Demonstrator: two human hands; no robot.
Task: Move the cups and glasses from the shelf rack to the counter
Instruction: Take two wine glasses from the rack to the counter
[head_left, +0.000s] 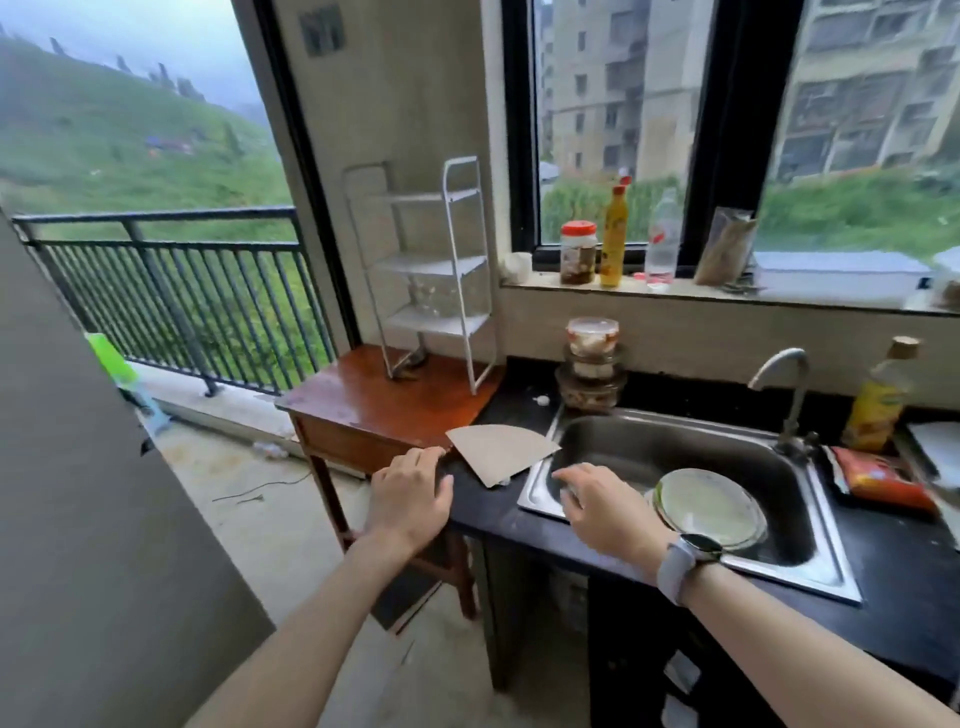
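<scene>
A white three-tier shelf rack (457, 267) stands on a small wooden table (363, 405) left of the black counter (488, 512). A clear glass (427, 299) sits on its lower shelf, blurred; the upper shelves look bare. My left hand (410, 499) hovers palm down at the counter's left end, fingers relaxed, holding nothing. My right hand (597, 506), with a watch on its wrist, reaches palm down over the left rim of the steel sink (540, 491). Its fingers are loosely spread and nothing is plainly held. Both hands are well below and in front of the rack.
A cardboard piece (501, 452) lies on the counter between my hands. A plate (709, 506) lies in the sink, behind it a faucet (779, 374) and stacked food containers (592, 364). An oil bottle (878, 400) and an orange packet (883, 478) sit right. Bottles and a jar (577, 252) line the windowsill.
</scene>
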